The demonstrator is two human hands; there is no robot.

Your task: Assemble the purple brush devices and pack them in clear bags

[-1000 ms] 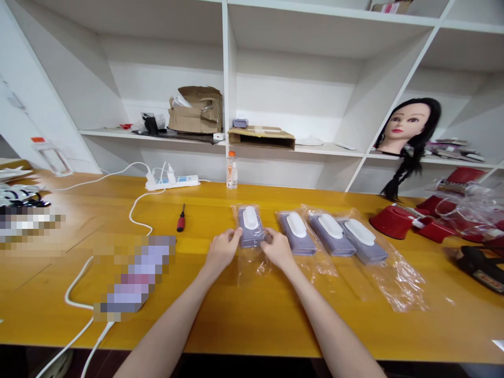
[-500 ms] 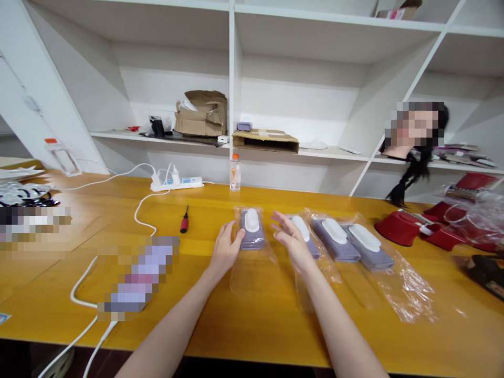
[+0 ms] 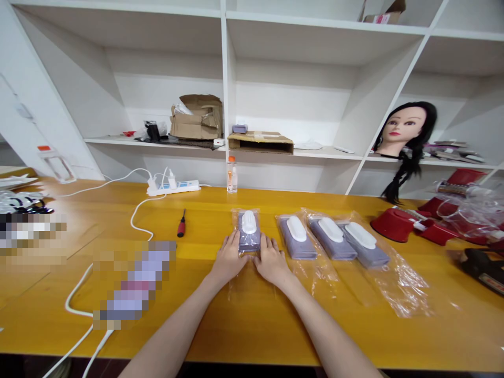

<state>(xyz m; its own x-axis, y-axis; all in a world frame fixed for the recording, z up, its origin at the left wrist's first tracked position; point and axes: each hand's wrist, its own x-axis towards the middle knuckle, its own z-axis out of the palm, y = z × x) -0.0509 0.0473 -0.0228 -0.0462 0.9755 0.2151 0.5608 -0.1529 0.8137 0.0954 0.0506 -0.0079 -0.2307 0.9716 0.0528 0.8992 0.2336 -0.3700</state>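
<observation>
A folded grey-purple cloth bundle (image 3: 249, 243) with a white oval piece (image 3: 249, 222) on top lies in a clear plastic bag on the table. At its left side, my left hand (image 3: 229, 258) rests with its fingers stretched forward against the bag. My right hand (image 3: 272, 259) lies flat along the opposite side, fingers extended. Both thumbs point inward at the near end of the bundle and almost meet over the bag. To the right lie three similar bundles, the closest (image 3: 298, 248) a short way from my right hand, each topped by a white oval piece.
A red-handled screwdriver (image 3: 181, 228) and a power strip (image 3: 177, 187) with white cables are on the left. A small bottle (image 3: 232, 176) stands at the back. Red clamp-like stands (image 3: 394, 224) sit at right, below a mannequin head (image 3: 405, 126) on the shelf (image 3: 326, 154).
My right hand has come down and left from above the neighbouring bundle to the right side of the left-most one. My left hand stays by its left side, slightly nearer me.
</observation>
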